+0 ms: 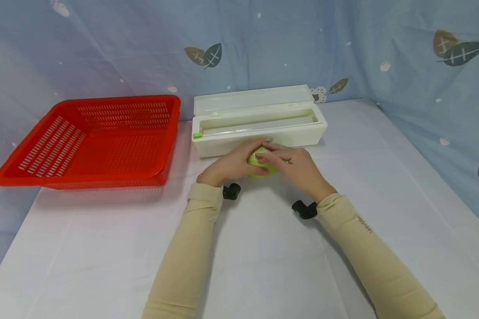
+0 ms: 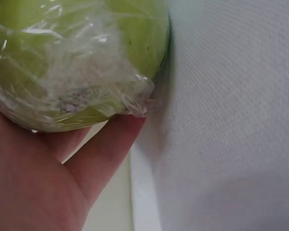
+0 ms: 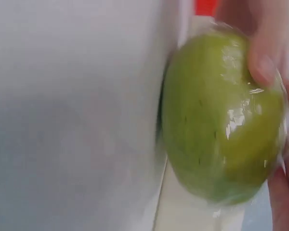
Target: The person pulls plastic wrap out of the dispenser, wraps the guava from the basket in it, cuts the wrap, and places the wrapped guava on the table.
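A green oval fruit [image 1: 271,169] wrapped in clear plastic film sits on the white table between my two hands. My left hand [image 1: 236,160] grips it from the left side. In the left wrist view, bunched film gathers on the fruit [image 2: 86,62] beside a fingertip of that hand. My right hand [image 1: 299,167] comes from the right, thumb and fingers bent over the upper part of the fruit. The right wrist view shows smooth, shiny film over the fruit [image 3: 216,125] and dark specks on its skin.
Right behind the hands stands a long white cling film box [image 1: 259,141], lid [image 1: 253,101] up, a white roll inside and a green tab at its left front corner. A red slotted basket [image 1: 104,180] stands at the left. Blue leaf-patterned cloth hangs behind the table.
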Motion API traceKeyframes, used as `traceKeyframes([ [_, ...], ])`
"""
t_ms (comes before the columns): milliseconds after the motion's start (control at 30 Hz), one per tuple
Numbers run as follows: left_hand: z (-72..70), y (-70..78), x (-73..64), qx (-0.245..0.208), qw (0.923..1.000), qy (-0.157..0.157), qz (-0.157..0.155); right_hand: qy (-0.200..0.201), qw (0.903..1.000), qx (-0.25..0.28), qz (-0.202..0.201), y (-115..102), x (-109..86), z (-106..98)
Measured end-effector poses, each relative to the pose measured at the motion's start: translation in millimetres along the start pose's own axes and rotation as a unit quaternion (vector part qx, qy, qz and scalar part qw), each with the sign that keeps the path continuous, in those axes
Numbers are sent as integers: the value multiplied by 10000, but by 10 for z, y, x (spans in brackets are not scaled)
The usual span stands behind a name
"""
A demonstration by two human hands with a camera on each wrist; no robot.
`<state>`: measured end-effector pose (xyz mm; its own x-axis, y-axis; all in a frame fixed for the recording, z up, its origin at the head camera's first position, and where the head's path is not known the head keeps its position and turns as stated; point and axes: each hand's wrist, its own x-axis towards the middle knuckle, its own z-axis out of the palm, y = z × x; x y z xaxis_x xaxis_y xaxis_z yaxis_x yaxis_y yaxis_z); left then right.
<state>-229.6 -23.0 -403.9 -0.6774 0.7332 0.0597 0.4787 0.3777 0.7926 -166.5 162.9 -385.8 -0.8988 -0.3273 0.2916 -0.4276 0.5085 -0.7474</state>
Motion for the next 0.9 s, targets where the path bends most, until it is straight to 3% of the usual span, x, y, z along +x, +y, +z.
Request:
traceKeyframes([
  [67,-1,-5,-20,183,9997,-9,-164,53,9952,849,489,36,10,-31],
  [133,0,-2,-35,224,9994,-37,-278,428,9841,1500,847,78,28,-46],
  [200,3,1,-41,219,9993,-74,-306,913,9757,1734,985,122,48,-47],
  [267,2,7,-43,199,9994,-108,-260,1105,9728,1747,1050,158,67,-42],
  [333,-2,18,-42,233,9994,-180,-174,794,9795,1410,1197,193,79,-35],
  [400,-10,25,-39,281,9992,-260,-105,115,9859,1073,1282,217,85,-25],
  [467,-20,34,-36,286,9991,-324,-53,-555,9866,788,1318,229,88,-18],
  [533,-29,33,-28,280,9989,-386,-10,-973,9851,587,1289,237,85,-14],
  [633,-35,34,-19,181,9989,-443,11,-1198,9831,482,1300,258,75,-19],
  [733,-26,45,-19,-8,9989,-440,-165,-1326,9792,537,1442,301,67,-25],
  [833,-8,71,-21,-222,9987,-292,-351,-1430,9761,610,1521,344,69,-24],
  [900,-2,95,-22,-313,9986,-147,-401,-1453,9784,554,1364,355,76,-15],
])
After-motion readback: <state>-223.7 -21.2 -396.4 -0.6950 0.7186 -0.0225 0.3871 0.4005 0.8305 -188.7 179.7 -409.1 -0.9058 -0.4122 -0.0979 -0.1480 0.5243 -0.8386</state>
